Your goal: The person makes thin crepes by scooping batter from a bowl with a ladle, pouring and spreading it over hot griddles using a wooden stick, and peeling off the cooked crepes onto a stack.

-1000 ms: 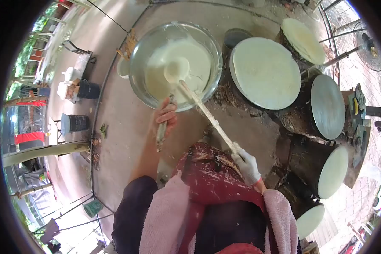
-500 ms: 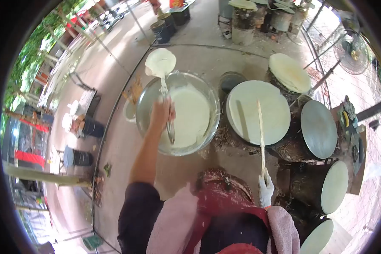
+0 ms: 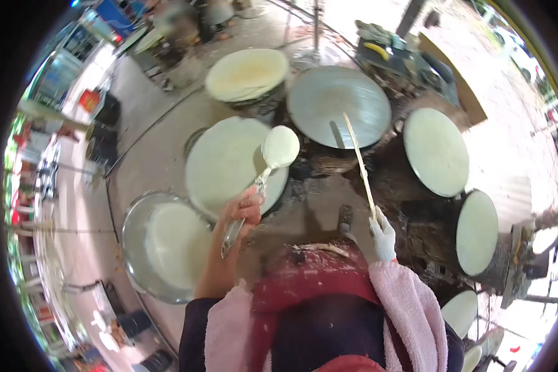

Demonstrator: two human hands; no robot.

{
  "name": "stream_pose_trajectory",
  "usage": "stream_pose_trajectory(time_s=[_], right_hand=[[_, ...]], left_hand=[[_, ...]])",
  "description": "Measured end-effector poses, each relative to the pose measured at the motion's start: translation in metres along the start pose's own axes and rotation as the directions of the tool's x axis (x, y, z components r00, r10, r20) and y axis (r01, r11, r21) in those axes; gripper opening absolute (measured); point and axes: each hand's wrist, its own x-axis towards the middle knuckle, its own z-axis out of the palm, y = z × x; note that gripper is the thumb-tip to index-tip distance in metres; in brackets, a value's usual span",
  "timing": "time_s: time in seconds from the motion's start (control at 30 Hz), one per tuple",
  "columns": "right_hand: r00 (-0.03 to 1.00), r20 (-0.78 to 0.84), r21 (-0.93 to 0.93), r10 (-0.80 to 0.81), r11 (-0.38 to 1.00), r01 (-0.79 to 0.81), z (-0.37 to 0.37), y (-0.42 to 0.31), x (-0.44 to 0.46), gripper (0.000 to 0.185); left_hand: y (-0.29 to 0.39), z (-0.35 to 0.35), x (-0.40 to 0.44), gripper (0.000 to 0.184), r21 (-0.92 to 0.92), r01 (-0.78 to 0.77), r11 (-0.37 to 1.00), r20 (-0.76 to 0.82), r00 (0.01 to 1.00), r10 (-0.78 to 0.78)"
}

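Observation:
My bare left hand (image 3: 245, 209) is wrapped round the handle of a metal ladle (image 3: 281, 147). Pale batter fills its bowl, which hangs over the right edge of a round pan coated with pale batter (image 3: 226, 164). In a white glove, my right hand (image 3: 383, 237) grips a thin wooden stick (image 3: 361, 164), pointing away from me. The stick's tip overlaps the lower part of a bare grey round griddle (image 3: 341, 102). Below and left of the coated pan sits a large metal bowl (image 3: 132, 248) with pale batter inside.
A stack of pale round sheets (image 3: 247, 74) lies at the back left. On my right stand more round pans with pale surfaces, one upper (image 3: 437, 152) and one lower (image 3: 477, 232). A cluttered stand (image 3: 403, 65) is behind the bare griddle.
My view has turned right. The ladle, full of batter, has moved from above the metal bowl to beside the bare griddle. The stick now points over that griddle instead of the coated pan.

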Motion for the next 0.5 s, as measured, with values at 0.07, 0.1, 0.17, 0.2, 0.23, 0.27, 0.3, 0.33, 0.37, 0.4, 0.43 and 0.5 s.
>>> stream_pose_trajectory(time_s=[0.07,0.1,0.17,0.2,0.23,0.27,0.3,0.33,0.37,0.4,0.43,0.5], right_hand=[[0.997,-0.076,0.071,-0.033,0.997,0.038,-0.041,0.018,0.043,0.053],[0.999,-0.051,0.048,0.003,0.999,0.0,-0.063,0.02,0.06,0.053],[0.997,0.019,0.001,0.074,0.997,-0.074,-0.091,-0.008,0.096,0.054],[0.989,0.023,0.002,0.146,0.989,-0.146,-0.097,-0.032,0.113,0.053],[0.997,0.022,-0.002,0.072,0.997,-0.072,-0.1,-0.038,0.136,0.053],[1.0,0.022,-0.009,0.001,1.0,-0.001,-0.103,-0.044,0.159,0.053],[0.997,0.022,-0.017,-0.067,0.998,0.068,-0.104,-0.05,0.181,0.053],[0.995,0.01,-0.131,-0.097,0.987,0.097,-0.101,-0.062,0.204,0.053],[0.992,0.003,-0.245,-0.127,0.962,0.124,-0.096,-0.079,0.223,0.054],[0.997,-0.008,-0.316,-0.077,0.946,0.071,-0.085,-0.109,0.235,0.054],[0.959,-0.025,-0.364,-0.281,0.896,0.253,-0.074,-0.109,0.253,0.053],[0.966,0.012,-0.617,-0.257,0.759,0.21,-0.056,-0.116,0.281,0.054]], left_hand=[[-0.012,0.028,0.065,0.033,-0.147,0.139,0.979,0.267,0.959,-0.096],[-0.013,0.038,0.1,0.031,-0.093,0.173,0.981,0.351,0.927,-0.13],[-0.007,0.077,0.159,0.032,0.012,0.21,0.978,0.501,0.845,-0.188],[-0.009,0.114,0.179,0.034,0.221,0.01,0.975,0.374,0.923,-0.094],[-0.016,0.15,0.201,0.036,0.439,-0.157,0.885,0.269,0.962,0.038],[-0.019,0.17,0.228,0.036,0.488,-0.217,0.846,0.237,0.965,0.111],[-0.022,0.187,0.255,0.036,0.536,-0.268,0.801,0.206,0.961,0.184],[-0.026,0.199,0.281,0.036,0.563,-0.308,0.767,0.197,0.951,0.237],[-0.031,0.207,0.306,0.037,0.589,-0.345,0.731,0.19,0.938,0.289],[-0.036,0.212,0.33,0.037,0.614,-0.38,0.692,0.187,0.922,0.34],[-0.041,0.215,0.354,0.036,0.623,-0.377,0.686,0.157,0.919,0.362],[-0.049,0.212,0.4,0.033,0.638,-0.372,0.674,0.102,0.909,0.405]])
